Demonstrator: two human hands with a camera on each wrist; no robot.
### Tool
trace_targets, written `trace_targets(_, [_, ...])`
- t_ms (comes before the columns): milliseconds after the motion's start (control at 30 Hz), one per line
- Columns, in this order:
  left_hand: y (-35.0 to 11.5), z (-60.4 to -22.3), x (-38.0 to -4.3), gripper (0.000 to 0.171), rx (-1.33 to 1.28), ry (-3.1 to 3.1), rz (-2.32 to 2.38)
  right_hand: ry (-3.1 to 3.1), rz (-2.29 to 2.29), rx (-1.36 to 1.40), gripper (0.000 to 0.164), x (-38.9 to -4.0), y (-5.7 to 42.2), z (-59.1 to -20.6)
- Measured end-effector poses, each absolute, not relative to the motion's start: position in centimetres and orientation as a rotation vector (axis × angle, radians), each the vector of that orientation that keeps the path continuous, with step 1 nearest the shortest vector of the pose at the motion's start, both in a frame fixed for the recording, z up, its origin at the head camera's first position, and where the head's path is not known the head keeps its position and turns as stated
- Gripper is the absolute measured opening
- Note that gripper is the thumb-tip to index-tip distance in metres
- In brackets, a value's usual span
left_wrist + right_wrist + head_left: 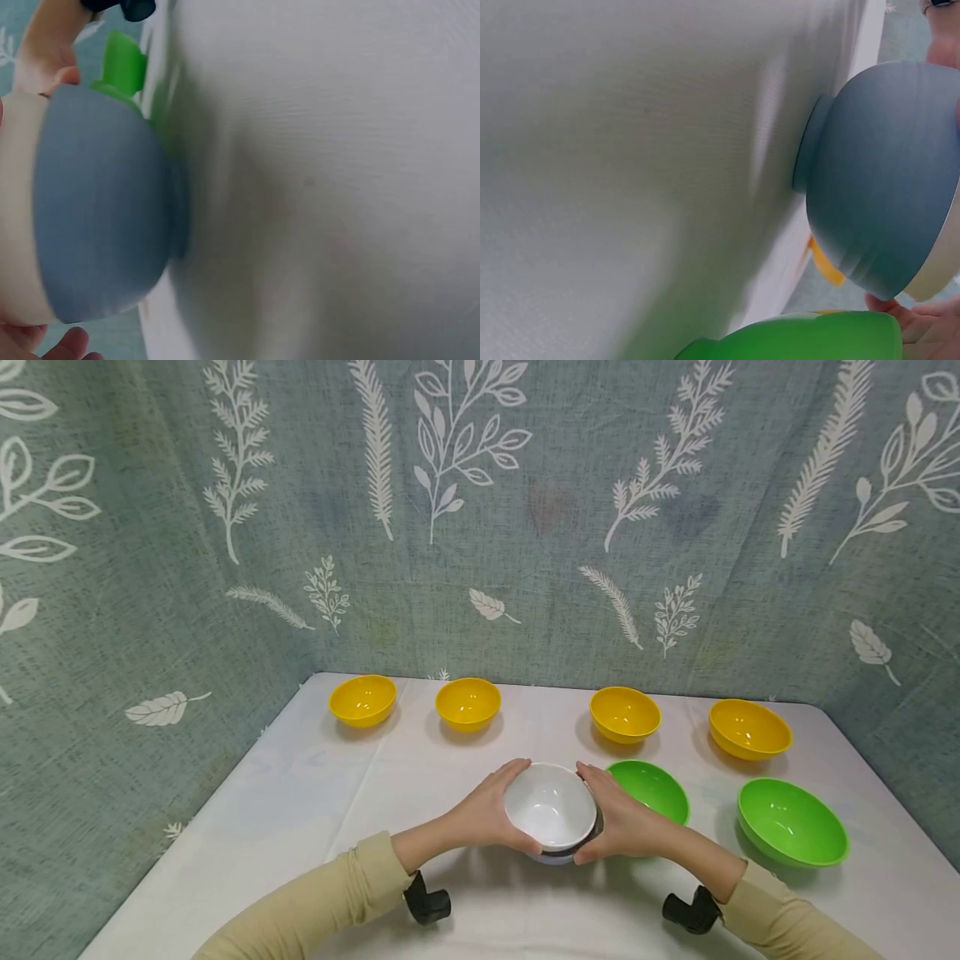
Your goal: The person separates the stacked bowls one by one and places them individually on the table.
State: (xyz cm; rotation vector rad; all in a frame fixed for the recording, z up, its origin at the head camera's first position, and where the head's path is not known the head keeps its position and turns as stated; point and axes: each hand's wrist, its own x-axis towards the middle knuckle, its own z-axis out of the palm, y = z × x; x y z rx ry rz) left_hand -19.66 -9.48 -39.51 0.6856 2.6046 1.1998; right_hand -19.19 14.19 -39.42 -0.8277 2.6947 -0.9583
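In the head view, both hands hold a white bowl (551,802) at the middle of the table. Under its rim shows a blue bowl (105,202), and the two look nested. My left hand (491,810) grips the left side, thumb at the near edge and fingers toward the far side. Opposite it, my right hand (618,814) grips the right side the same way. In the right wrist view the blue foot is close to the tablecloth; I cannot tell whether it touches. A green bowl (651,789) stands just behind my right hand, which partly hides it.
Several yellow bowls stand in a row along the back, among them a left one (363,702) and a right one (750,731). Another green bowl (792,822) is at the right. A leaf-patterned curtain (480,527) surrounds the white table (247,852).
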Motion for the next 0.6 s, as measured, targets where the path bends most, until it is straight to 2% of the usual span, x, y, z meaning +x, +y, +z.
trace_targets(233, [-10.4, -38.2, -19.8, 0.107, 0.642, 2.627, 1.26, 2.687, -0.997, -0.818, 0.12, -19.1, 14.1, -39.5])
trace_targets(600, [-13.1, -36.6, -20.4, 0.111, 0.497, 2.683, 1.404, 2.692, -0.987, -0.866, 0.115, -19.1, 14.1, -39.3])
